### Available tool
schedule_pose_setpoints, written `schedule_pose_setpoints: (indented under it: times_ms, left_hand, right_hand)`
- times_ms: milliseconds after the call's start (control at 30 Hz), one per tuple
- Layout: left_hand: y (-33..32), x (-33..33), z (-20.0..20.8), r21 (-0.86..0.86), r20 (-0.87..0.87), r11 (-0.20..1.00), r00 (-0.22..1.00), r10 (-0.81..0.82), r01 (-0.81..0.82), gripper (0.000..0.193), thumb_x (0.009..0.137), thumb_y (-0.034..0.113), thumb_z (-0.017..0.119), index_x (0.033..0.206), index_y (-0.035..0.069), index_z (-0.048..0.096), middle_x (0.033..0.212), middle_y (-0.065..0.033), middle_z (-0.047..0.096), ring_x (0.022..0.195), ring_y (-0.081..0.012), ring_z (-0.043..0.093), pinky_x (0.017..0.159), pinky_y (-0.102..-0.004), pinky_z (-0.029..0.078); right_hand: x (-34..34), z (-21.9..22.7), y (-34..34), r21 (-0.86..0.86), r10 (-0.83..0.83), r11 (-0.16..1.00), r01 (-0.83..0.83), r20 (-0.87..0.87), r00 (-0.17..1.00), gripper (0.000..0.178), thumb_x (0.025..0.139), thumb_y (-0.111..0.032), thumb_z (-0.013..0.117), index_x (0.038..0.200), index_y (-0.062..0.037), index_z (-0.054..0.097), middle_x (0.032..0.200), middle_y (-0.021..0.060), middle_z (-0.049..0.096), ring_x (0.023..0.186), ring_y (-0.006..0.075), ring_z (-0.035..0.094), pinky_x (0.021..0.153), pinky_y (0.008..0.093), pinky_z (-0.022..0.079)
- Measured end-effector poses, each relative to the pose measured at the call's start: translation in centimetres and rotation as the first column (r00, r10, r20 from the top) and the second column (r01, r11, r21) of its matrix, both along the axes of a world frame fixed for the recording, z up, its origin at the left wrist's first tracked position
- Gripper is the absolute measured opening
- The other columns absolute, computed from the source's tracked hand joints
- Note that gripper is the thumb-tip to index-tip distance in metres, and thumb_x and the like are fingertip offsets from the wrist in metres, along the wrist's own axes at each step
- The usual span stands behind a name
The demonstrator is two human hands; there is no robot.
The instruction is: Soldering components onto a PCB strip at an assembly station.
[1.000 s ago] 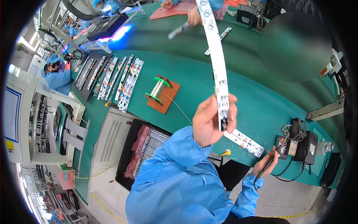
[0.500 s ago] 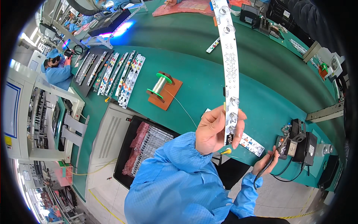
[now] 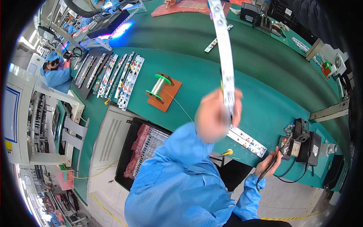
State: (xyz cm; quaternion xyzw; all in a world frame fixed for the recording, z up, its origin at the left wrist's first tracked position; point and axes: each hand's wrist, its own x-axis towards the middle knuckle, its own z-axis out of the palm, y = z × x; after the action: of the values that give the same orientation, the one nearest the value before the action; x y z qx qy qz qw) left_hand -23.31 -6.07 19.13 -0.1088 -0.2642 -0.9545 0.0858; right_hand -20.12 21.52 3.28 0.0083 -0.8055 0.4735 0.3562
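Inspection seems in hand: the left hand (image 3: 216,120), fingers closed on the long white LED strip (image 3: 225,56), holds it up toward twelve o'clock above the green tabletop (image 3: 196,75). At four o'clock the right hand (image 3: 269,165) grips a soldering iron (image 3: 273,160). Next likely calls for lowering the strip flat. Since earlier, it has swung more upright.

open: green bench (image 3: 204,81) past solder spool (image 3: 159,86) | blocked: soldering station (image 3: 302,142), board strip (image 3: 247,140), possibly cables

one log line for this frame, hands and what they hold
left hand: holds long white led strip board raised upright | right hand: grips soldering iron near solder station | green bench: solder spool
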Motion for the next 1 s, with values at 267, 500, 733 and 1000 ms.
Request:
schedule_pose_setpoints:
  times_ms: [267,500,733,1000]
  left_hand:
    - [-16.0,-23.5,-4.4,-0.252,0.504,0.968,0.850,0.154,-0.026,0.032,0.094,0.025,0.041,0.100,-0.003,0.055,0.070,-0.0043,0.053,0.049,-0.0111,0.043,0.043,-0.0223,0.035]
    - [-24.1,-30.6,-7.3,-0.405,0.712,0.886,0.686,0.151,0.226,0.029,0.088,0.019,0.040,0.093,-0.006,0.055,0.062,-0.0060,0.050,0.041,-0.0091,0.037,0.035,-0.0228,0.025]
    - [-28.7,-33.1,-12.9,-0.430,0.754,0.881,0.614,0.232,0.196,0.040,0.089,0.027,0.037,0.101,-0.008,0.053,0.069,-0.0122,0.058,0.041,-0.0118,0.039,0.034,-0.0232,0.030]
    - [-31.6,-31.7,-14.7,-0.924,0.250,0.371,0.586,0.771,-0.096,0.055,0.086,0.039,0.049,0.119,-0.004,0.043,0.091,-0.0228,0.057,0.058,-0.0292,0.055,0.049,-0.0335,0.050]
  right_hand:
    - [-0.1,0.0,-0.4,-0.002,0.007,1.000,-0.007,-0.030,1.000,0.039,0.087,0.010,0.042,0.124,-0.0009,0.046,0.119,0.0187,0.058,0.089,0.0188,0.054,0.084,0.0314,0.044]
    - [0.2,-0.5,-0.1,0.020,-0.043,0.999,0.043,-0.001,0.999,0.034,0.089,0.008,0.042,0.121,-0.0001,0.048,0.118,0.0201,0.059,0.089,0.0199,0.055,0.083,0.0315,0.045]
    - [0.6,-0.9,-0.3,0.044,-0.048,0.998,0.046,0.053,0.997,0.029,0.092,0.005,0.042,0.121,0.0031,0.046,0.119,0.0225,0.057,0.101,0.0246,0.056,0.089,0.0348,0.044]
    - [0.4,-1.1,0.1,0.037,-0.024,0.999,0.022,0.056,0.998,0.032,0.093,0.005,0.041,0.124,0.0028,0.043,0.123,0.0241,0.054,0.110,0.0279,0.054,0.093,0.0358,0.043]
